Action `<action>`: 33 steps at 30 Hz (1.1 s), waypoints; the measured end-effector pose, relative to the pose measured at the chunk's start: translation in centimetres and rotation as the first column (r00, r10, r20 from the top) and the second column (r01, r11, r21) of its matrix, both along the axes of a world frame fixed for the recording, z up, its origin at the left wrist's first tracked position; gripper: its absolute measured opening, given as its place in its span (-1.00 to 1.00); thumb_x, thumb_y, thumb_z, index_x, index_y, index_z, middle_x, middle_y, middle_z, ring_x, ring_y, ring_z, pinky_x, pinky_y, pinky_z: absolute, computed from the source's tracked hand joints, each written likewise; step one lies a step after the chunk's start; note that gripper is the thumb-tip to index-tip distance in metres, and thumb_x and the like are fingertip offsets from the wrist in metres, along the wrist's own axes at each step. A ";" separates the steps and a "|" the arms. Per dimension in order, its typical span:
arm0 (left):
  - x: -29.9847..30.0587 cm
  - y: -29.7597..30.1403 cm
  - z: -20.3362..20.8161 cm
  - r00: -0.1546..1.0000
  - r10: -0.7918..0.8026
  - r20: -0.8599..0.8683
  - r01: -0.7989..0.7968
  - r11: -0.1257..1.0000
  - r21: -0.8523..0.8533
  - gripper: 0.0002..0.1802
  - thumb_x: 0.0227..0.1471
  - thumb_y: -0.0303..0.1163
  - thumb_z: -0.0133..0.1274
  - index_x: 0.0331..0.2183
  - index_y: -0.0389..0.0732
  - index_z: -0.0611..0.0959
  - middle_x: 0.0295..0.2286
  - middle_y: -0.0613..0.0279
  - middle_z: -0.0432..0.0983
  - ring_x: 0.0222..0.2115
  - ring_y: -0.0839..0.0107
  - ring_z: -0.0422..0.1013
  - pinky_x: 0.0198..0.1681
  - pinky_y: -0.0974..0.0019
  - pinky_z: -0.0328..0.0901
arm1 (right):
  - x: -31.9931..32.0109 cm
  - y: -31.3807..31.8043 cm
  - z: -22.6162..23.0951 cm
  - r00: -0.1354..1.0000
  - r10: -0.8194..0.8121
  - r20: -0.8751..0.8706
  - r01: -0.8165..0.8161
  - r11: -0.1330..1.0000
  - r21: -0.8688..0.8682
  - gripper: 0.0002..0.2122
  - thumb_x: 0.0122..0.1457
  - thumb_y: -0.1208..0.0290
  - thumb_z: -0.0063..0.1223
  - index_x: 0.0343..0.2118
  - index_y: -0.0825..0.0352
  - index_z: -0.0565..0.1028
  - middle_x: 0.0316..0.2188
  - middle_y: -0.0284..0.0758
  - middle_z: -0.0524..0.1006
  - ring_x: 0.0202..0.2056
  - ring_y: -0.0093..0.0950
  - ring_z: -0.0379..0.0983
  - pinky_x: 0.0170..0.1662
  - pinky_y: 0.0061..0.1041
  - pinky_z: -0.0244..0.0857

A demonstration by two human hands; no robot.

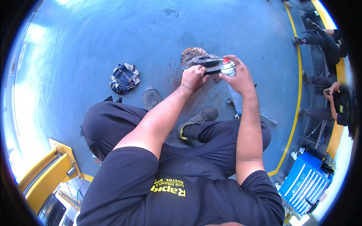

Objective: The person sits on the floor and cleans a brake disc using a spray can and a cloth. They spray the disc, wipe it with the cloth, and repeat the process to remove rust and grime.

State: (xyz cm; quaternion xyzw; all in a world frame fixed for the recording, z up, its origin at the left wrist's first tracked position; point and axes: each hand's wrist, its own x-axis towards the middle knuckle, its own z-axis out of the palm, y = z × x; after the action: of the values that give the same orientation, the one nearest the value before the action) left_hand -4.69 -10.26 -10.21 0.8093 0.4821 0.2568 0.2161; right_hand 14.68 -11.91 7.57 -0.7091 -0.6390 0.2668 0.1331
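We record both forearms (171, 105) extended beyond our lap (196, 153): left hand (193, 78) gripping ahead of it, fingers curled; right hand (243, 78) gripping, ahead and rightward.

My feed is bright, and the strongest light shows well to the left of the left hand (194, 78), where glare burns parts of the glossy blue floor (86, 41) to white. Around the right hand (241, 77) I get even light and fair detail, though the finest markings are too soft to read. Well to its right, the yellow line (299, 83) bows with lens distortion, and everything softens toward the black rim.
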 end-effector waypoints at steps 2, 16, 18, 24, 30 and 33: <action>0.1 0.6 0.3 0.999 0.045 0.024 -0.045 0.999 0.003 -0.60 0.04 -0.06 0.41 -0.15 -0.06 0.76 -0.17 0.26 0.71 -0.13 0.20 0.67 -0.11 0.07 0.59 | 0.2 -0.2 0.0 1.000 -0.010 0.023 0.010 1.000 0.021 -0.37 0.04 0.32 0.51 0.21 0.07 0.50 0.07 -0.16 0.62 0.15 -0.13 0.57 0.23 -0.16 0.45; 0.9 1.9 1.1 0.997 0.016 0.072 -0.019 0.999 0.050 -0.68 0.09 -0.17 0.36 -0.13 -0.06 0.74 -0.18 0.21 0.71 -0.13 0.15 0.67 -0.07 0.07 0.57 | 0.0 -0.1 0.8 0.992 0.005 -0.123 -0.019 0.994 -0.109 -0.37 0.05 0.28 0.48 0.24 0.02 0.49 0.09 -0.14 0.61 0.09 -0.11 0.61 0.16 -0.12 0.50; 1.0 2.3 1.9 1.000 -0.020 0.000 0.020 0.999 -0.050 -0.66 0.14 -0.14 0.33 -0.10 -0.07 0.75 -0.16 0.17 0.72 -0.12 0.14 0.67 -0.03 0.03 0.57 | -0.1 -0.6 0.4 0.999 0.028 0.015 -0.028 1.000 -0.014 -0.37 0.04 0.32 0.50 0.22 0.06 0.51 0.06 -0.15 0.63 0.05 -0.15 0.63 0.14 -0.15 0.50; 1.6 3.1 3.0 1.000 0.026 -0.012 -0.028 0.992 -0.123 -0.65 0.18 -0.09 0.30 -0.10 -0.09 0.77 -0.13 0.14 0.73 -0.09 0.11 0.67 -0.01 0.00 0.56 | 0.1 -0.4 0.2 0.959 -0.028 -0.282 0.019 0.999 -0.037 -0.37 0.01 0.38 0.53 0.20 0.09 0.52 0.04 -0.17 0.63 0.06 -0.19 0.62 0.14 -0.19 0.49; 1.3 4.2 3.5 0.992 0.116 0.038 -0.110 0.985 -0.135 -0.60 0.18 -0.12 0.27 0.00 -0.05 0.78 -0.05 0.15 0.73 -0.03 0.10 0.66 0.04 0.02 0.55 | 0.3 0.3 -0.4 0.996 -0.005 -0.094 0.014 0.996 0.093 -0.37 0.02 0.32 0.50 0.21 0.09 0.51 0.05 -0.16 0.62 0.10 -0.15 0.60 0.17 -0.19 0.48; 1.6 4.9 4.8 0.997 0.081 0.004 -0.079 0.980 -0.182 -0.65 0.21 -0.23 0.23 0.00 -0.13 0.71 -0.06 0.05 0.69 -0.01 0.05 0.63 0.05 -0.04 0.53 | -0.4 0.3 -1.2 0.996 0.013 -0.093 -0.001 0.991 0.136 -0.38 0.04 0.27 0.49 0.21 0.07 0.51 0.04 -0.16 0.62 0.10 -0.14 0.60 0.17 -0.18 0.48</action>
State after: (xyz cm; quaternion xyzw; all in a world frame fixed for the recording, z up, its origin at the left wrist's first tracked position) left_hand -3.08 -5.34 -5.46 0.7647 0.5345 0.2249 0.2812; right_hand 14.32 -11.56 6.35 -0.6828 -0.6512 0.2562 0.2099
